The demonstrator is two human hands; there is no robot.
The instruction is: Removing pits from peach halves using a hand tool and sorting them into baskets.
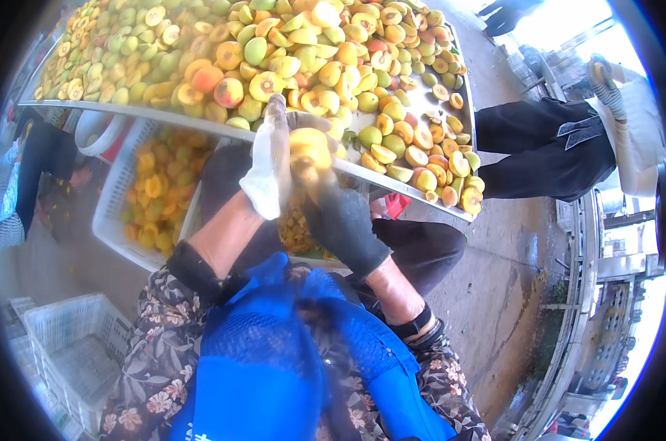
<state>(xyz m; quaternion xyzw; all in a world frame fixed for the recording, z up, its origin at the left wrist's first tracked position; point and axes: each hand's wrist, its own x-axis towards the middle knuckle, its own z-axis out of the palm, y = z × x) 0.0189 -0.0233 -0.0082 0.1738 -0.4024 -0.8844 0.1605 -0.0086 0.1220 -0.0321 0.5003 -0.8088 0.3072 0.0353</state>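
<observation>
A yellow stone fruit (309, 148), probably a peach, is held between my two hands over the near edge of the metal table. My left hand (271, 162), in a stained white glove, has its fingers straight up along the fruit's left and far side. From below and the right, my right hand (344, 223) in a dark grey glove grips the fruit. Motion blur hides its fingertips and any tool there. Just beyond lies a large heap of halved and whole fruit (266, 85), some halves showing stones or hollows.
The table's metal rim (162, 117) runs across before me. Below it stands a white plastic crate (108, 204) of fruit halves, beside a white bucket (96, 135). Another white crate (71, 331) sits lower left. A person in dark trousers (548, 149) stands right; another person's leg (43, 160) shows left.
</observation>
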